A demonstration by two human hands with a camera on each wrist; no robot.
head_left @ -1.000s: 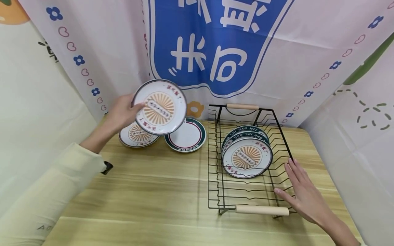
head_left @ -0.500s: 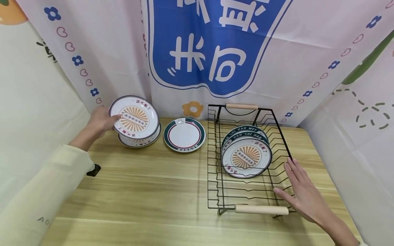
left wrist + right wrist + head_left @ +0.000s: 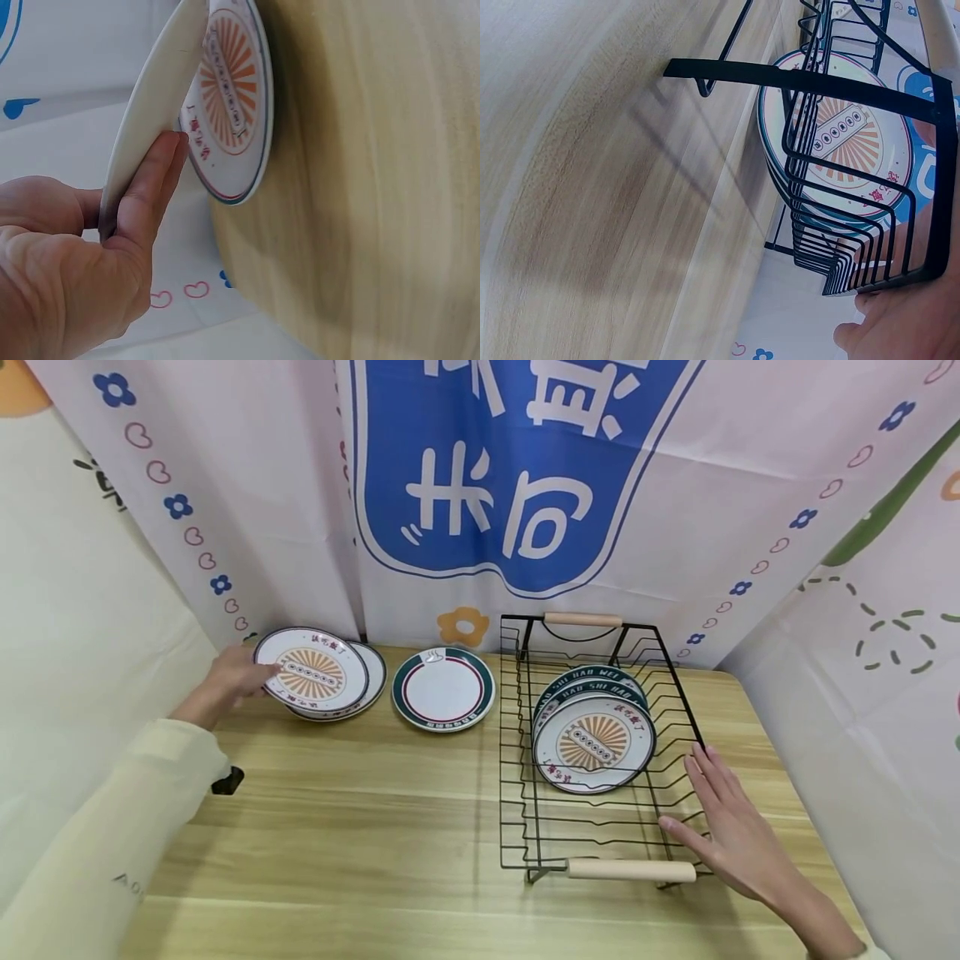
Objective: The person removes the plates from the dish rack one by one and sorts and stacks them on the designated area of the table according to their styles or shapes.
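Head view: left sleeve (image 3: 127, 827) extends forward from the lower left; left hand (image 3: 236, 677) grips the near-left edge of the sunburst plate (image 3: 311, 668), thumb on the decorated face. Left wrist view: fingers lie along the blank underside; the plate is tilted over the lower sunburst plate (image 3: 372, 677); contact between the two cannot be confirmed. Green-rimmed plate (image 3: 444, 689): flat on the wooden table (image 3: 360, 827), just right of this pair. Right hand (image 3: 731, 827): fingers straight, thumb spread, fingertips at the right rail of the wire rack (image 3: 870, 97). Racked sunburst plate (image 3: 594, 745): leaning, green-rimmed plates behind it
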